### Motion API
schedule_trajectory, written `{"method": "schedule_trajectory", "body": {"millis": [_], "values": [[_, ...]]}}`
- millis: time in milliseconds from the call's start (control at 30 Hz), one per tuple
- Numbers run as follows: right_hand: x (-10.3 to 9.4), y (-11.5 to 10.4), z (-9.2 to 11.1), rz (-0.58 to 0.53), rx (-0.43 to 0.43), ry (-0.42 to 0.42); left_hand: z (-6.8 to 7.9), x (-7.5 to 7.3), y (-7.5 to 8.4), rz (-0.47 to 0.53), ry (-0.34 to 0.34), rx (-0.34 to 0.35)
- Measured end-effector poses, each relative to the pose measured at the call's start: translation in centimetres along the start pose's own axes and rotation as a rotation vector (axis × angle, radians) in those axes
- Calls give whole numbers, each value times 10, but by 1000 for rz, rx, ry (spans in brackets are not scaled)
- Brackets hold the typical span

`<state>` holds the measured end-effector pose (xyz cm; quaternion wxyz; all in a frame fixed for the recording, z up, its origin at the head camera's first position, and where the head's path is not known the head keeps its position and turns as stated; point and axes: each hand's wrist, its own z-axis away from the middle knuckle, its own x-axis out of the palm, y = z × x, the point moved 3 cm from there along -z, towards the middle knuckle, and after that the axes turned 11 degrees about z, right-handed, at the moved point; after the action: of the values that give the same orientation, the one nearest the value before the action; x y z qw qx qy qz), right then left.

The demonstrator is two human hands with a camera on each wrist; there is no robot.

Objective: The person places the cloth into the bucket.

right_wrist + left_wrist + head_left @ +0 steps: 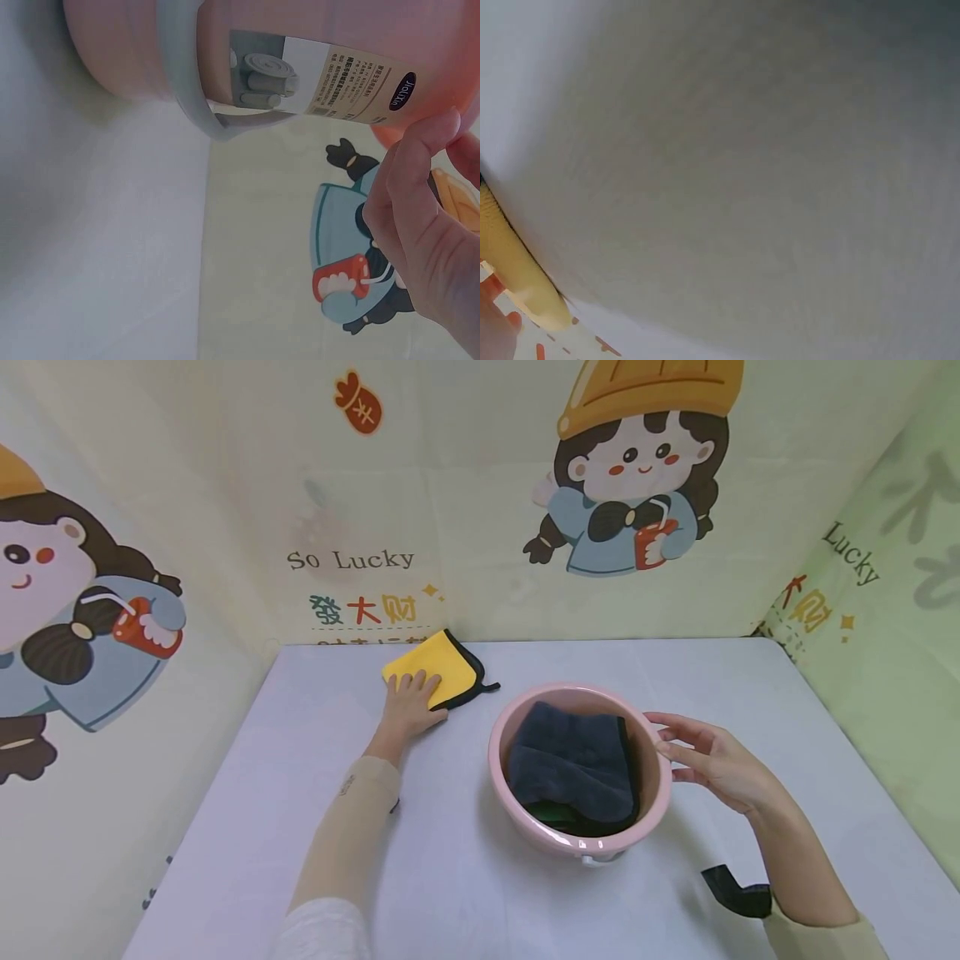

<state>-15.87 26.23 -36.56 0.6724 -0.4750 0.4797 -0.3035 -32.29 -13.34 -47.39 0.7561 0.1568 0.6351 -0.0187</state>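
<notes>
My left hand [411,702] lies on a yellow cloth [444,667] with black edging and a small loop, its fingers spread over the near part. In the left wrist view only part of the yellow cloth [517,262] and some fingers [495,330] show, at the lower left corner. My right hand [720,764] touches the right side of a pink bucket [517,806] at its rim. In the right wrist view a bent finger [427,146] meets the bucket's labelled outer wall [352,75]. Inside the bucket sits a folded dark grey cloth [570,756], with something green [551,812] under it.
A pale table [450,877] carries the bucket and yellow cloth. Printed fabric walls [480,527] stand behind and on both sides. The bucket's grey handle [184,75] hangs down along its side. A black strap [738,893] sticks out at my right wrist.
</notes>
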Motion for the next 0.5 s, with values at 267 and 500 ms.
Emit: {"method": "schedule_trajectory", "body": {"millis": [267,500], "values": [[-1,-1,1,23,8,2,-4,-2,7,-74,43,33],[-1,0,0,33,12,7,-4,-2,11,-115,107,31]]}}
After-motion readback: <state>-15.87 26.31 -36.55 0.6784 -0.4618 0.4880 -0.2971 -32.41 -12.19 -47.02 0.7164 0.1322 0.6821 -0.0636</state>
